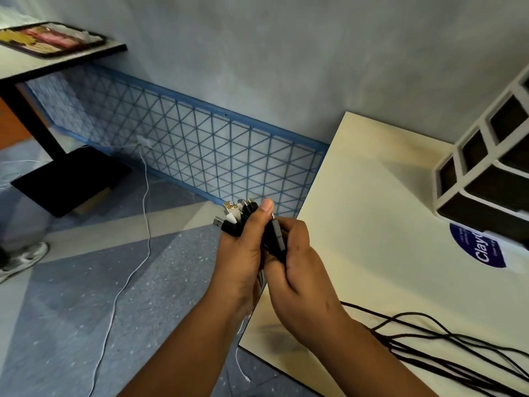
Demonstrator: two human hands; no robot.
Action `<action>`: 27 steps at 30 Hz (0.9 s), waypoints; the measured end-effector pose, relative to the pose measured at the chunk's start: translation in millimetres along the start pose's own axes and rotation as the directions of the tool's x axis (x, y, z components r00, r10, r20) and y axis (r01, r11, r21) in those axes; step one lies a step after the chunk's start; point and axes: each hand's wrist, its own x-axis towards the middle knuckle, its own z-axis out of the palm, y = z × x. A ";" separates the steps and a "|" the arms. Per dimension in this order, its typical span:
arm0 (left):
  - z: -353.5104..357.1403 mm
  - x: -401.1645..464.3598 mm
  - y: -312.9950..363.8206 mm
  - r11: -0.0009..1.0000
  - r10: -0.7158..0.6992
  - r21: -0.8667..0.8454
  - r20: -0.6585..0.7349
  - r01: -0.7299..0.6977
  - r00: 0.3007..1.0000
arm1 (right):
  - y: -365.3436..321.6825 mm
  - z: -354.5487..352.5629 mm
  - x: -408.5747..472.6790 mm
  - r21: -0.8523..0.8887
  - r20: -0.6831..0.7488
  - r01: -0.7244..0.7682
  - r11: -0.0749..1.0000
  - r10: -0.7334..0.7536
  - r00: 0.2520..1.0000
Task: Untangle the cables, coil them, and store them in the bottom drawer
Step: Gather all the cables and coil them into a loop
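Note:
My left hand (pixel 243 250) grips a bunch of cable ends (pixel 233 217), black and white plugs sticking out above the fist just off the cream table's left edge. My right hand (pixel 297 262) presses against it and pinches one black connector (pixel 276 236) with a small metal tip. Several black cables (pixel 446 348) trail from behind my right wrist across the table (pixel 372 196) toward the lower right. A white and dark drawer organiser (pixel 486 173) stands at the table's right edge; its drawers are only partly in view.
A thin white cable (pixel 143 224) runs over the blue floor from the wall grid (pixel 200 150). A dark desk (pixel 57 58) with a tray stands at upper left. A shoe (pixel 23 259) shows at the left edge. A blue round label (pixel 478 247) lies under the organiser.

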 end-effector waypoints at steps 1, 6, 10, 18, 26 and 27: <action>0.2 -0.4 -1.5 1.000 -0.004 -0.003 -0.009 0.004 1.000 | 0.4 0.3 -2.2 0.012 -0.014 0.002 1.000 -0.001 1.000; 2.5 -1.5 -8.9 0.997 -0.076 0.011 -0.081 0.077 0.994 | 4.8 5.8 -9.5 0.086 -0.091 0.029 0.996 -0.021 0.996; 1.8 0.6 -9.1 0.998 -0.055 0.016 -0.096 0.057 0.994 | 5.1 7.9 -13.3 0.125 -0.116 0.003 0.992 0.011 0.993; 9.5 7.6 -2.1 0.997 0.017 -0.073 -0.198 -0.032 0.980 | 15.1 4.5 -15.1 -0.154 -0.056 -0.058 0.986 0.050 0.997; 11.3 9.2 -5.6 0.996 -0.025 -0.085 -0.197 0.008 0.980 | 21.1 3.7 -16.6 -0.262 -0.007 -0.011 0.965 0.010 1.000; 12.3 7.1 -6.4 0.998 -0.020 -0.062 -0.186 0.009 0.982 | 21.2 4.0 -16.6 -0.258 -0.014 -0.005 0.966 0.001 1.000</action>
